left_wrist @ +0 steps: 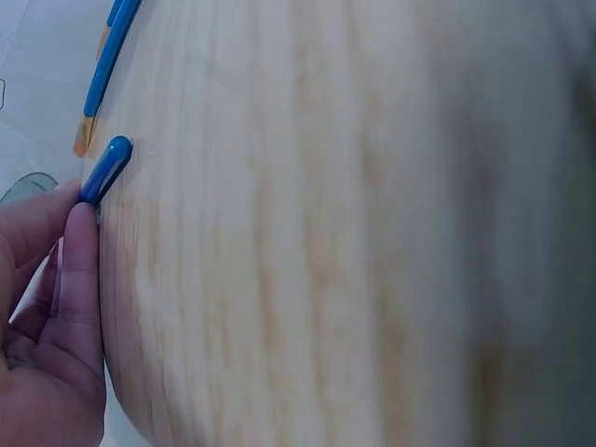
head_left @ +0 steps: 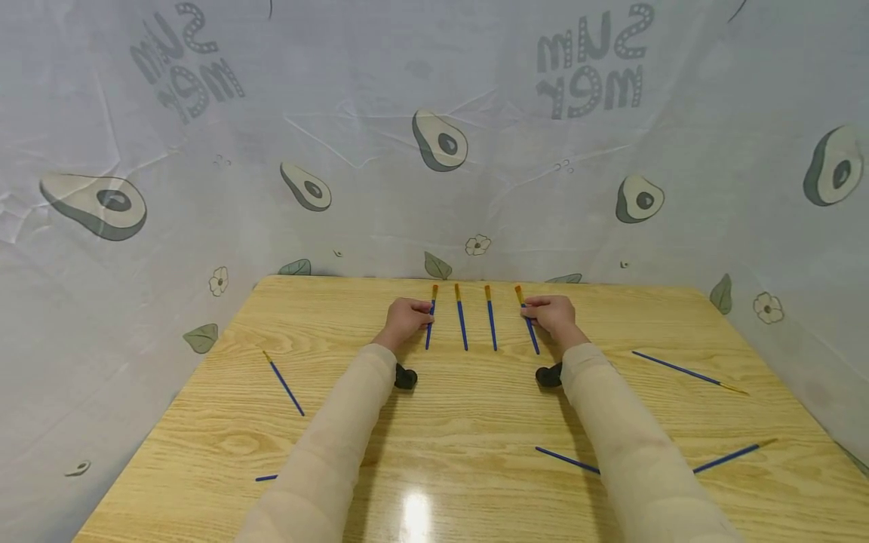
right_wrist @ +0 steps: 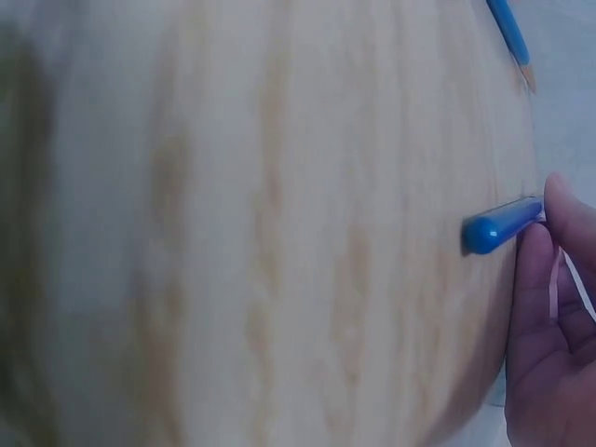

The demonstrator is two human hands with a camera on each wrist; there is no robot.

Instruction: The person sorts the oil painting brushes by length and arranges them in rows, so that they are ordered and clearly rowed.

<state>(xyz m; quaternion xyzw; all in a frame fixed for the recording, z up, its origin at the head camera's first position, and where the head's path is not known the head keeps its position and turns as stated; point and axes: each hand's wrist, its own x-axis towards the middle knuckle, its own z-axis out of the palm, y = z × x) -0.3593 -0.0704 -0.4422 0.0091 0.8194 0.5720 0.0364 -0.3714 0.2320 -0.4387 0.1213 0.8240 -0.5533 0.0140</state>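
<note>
Near the far edge of the table, several blue-handled paintbrushes stand in a row with bristles pointing away. My left hand (head_left: 406,320) pinches the leftmost paintbrush (head_left: 428,333) between thumb and fingers; its blue handle end (left_wrist: 114,160) shows in the left wrist view. At the row's other end, my right hand (head_left: 553,314) pinches the rightmost paintbrush (head_left: 532,338), which lies at a slant. The tip of that handle (right_wrist: 489,233) appears in the right wrist view. Between the hands lie two untouched brushes, one left of centre (head_left: 462,324) and one right of centre (head_left: 492,324).
Loose paintbrushes lie around the wooden table (head_left: 462,422): one at left (head_left: 285,387), one at right (head_left: 682,370), and one at lower right (head_left: 729,457). My sleeves partly cover others, including a brush (head_left: 566,459) by the right forearm. A printed curtain (head_left: 380,204) hangs behind.
</note>
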